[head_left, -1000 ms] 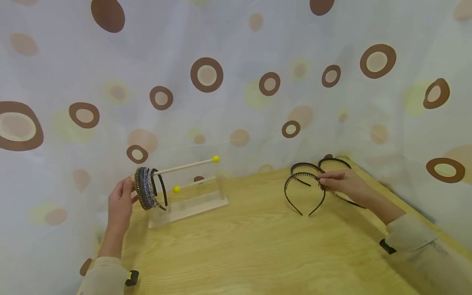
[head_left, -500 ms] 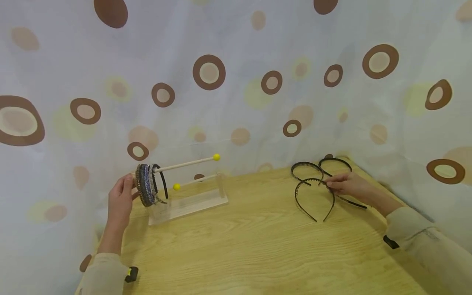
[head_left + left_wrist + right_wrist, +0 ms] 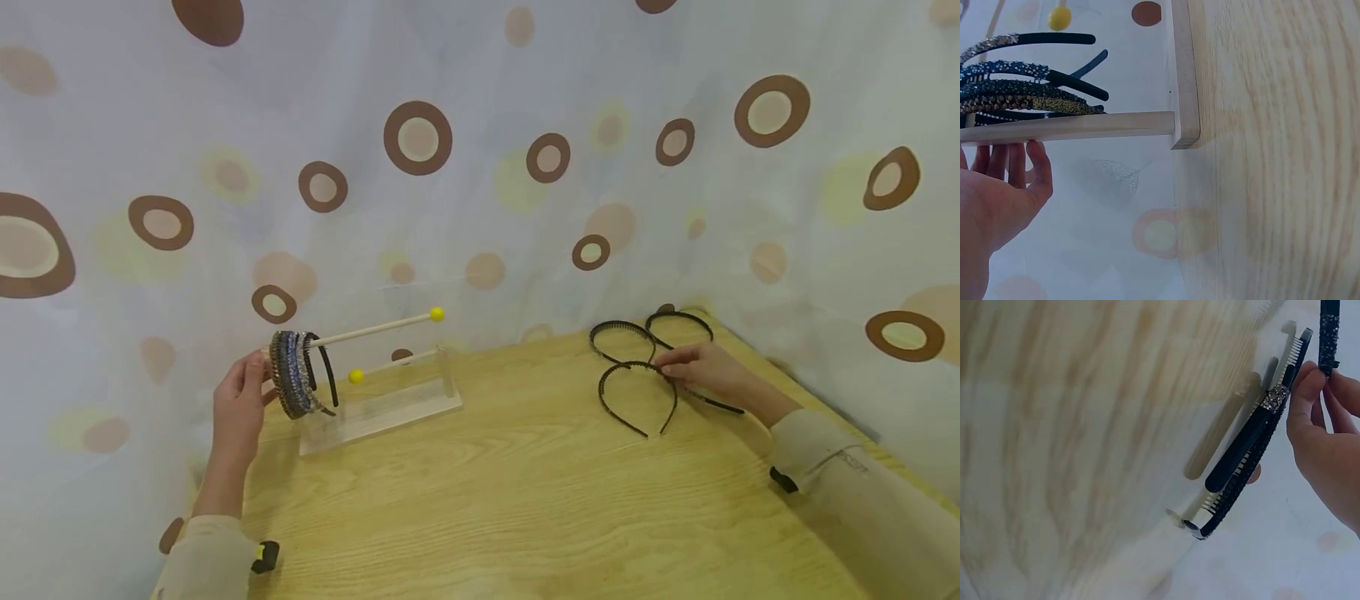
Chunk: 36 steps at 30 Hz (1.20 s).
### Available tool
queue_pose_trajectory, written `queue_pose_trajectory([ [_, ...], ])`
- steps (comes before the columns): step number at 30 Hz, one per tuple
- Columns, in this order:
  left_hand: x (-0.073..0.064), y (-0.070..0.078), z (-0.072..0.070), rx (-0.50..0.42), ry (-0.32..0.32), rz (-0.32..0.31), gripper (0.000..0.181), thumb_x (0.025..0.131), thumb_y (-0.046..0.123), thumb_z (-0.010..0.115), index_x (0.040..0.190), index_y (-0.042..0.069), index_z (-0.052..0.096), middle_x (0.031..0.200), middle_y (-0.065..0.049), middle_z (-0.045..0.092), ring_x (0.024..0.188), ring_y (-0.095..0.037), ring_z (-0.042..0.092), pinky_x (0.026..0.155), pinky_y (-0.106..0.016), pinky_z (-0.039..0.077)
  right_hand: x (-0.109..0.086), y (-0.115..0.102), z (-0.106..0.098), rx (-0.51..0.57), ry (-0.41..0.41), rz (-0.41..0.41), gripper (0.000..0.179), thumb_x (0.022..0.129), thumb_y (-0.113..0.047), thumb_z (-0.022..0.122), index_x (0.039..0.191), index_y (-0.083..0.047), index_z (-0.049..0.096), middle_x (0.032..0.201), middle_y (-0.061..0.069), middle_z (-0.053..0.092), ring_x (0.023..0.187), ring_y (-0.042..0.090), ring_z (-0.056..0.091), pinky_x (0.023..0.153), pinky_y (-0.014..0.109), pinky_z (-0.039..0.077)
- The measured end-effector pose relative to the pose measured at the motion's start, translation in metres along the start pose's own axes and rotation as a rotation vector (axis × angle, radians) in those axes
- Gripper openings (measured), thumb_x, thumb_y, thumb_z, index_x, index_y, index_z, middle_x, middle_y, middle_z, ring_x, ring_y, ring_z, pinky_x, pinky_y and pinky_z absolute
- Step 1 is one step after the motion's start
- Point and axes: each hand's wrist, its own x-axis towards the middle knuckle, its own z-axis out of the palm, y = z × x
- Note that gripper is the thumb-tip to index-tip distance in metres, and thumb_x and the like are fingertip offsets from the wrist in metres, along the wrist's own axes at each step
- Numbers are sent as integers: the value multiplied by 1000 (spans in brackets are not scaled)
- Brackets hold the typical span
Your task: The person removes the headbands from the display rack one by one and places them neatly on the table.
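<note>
My right hand point(image 3: 697, 371) pinches a black headband point(image 3: 602, 390) at the right of its arch, with its two ends pointing down towards me. In the right wrist view, a glittery part of this headband point(image 3: 1330, 334) stands above my fingertips. Two more black headbands, a toothed headband point(image 3: 622, 323) and a smoother headband point(image 3: 678, 315), are behind it on the table. My left hand point(image 3: 238, 408) holds the outer side of a wooden display stand point(image 3: 1116, 125); the thumb is hidden in the left wrist view. Several sparkly headbands point(image 3: 288, 375) hang on its upper rod, close to that hand.
The stand's upper rod point(image 3: 375, 329) and a lower rod end in yellow balls, the upper yellow ball point(image 3: 437, 314) pointing right. Its base point(image 3: 390, 417) sits on the wood-grain table point(image 3: 465, 500). A dotted curtain point(image 3: 480, 208) closes in the back and sides.
The held headband has shifted a little to the right and its arch has lowered, with my right hand. My left hand has stayed at the stand, and the view has tilted slightly.
</note>
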Motion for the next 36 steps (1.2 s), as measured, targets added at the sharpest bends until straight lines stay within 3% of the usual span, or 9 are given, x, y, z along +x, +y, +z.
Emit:
queue_pose_trajectory([
  [8,-4,3,-2,15,7,-1,58,106,50,47,141,5,56,114,-2,59,112,-17,54,81,-16,55,2,-4,3,-109,32,-39,47,105,-21,62,140,9,54,137,29,55,122,42,55,94,44,55],
  [12,-3,1,-3,2,12,-4,58,105,50,48,140,5,57,114,-2,59,113,-17,54,81,-16,55,3,-9,8,-153,38,-59,51,105,-21,62,143,9,49,138,31,54,123,45,53,93,51,54],
  [20,3,1,-6,0,8,-1,58,106,50,48,142,5,57,117,-2,59,113,-16,54,83,-17,55,2,-24,15,-253,42,-44,49,105,-21,63,143,8,50,134,28,58,119,43,57,93,55,53],
  [28,1,7,-5,23,5,26,61,106,51,46,141,2,55,116,-2,59,112,-15,55,83,-18,55,3,-71,30,-279,57,-73,47,104,-28,64,137,5,59,128,23,64,115,42,60,90,53,55],
  [33,3,3,-3,-11,4,29,57,106,48,48,139,2,57,112,-1,60,110,-14,56,82,-17,55,2,-107,48,-207,43,-109,46,104,-31,63,135,3,60,127,23,64,110,39,64,94,58,52],
  [36,4,1,-1,-31,1,26,55,106,46,49,138,2,57,110,0,60,110,-13,56,82,-18,55,6,-127,64,-157,30,-150,42,104,-28,63,133,3,62,123,20,66,106,33,66,92,52,55],
])
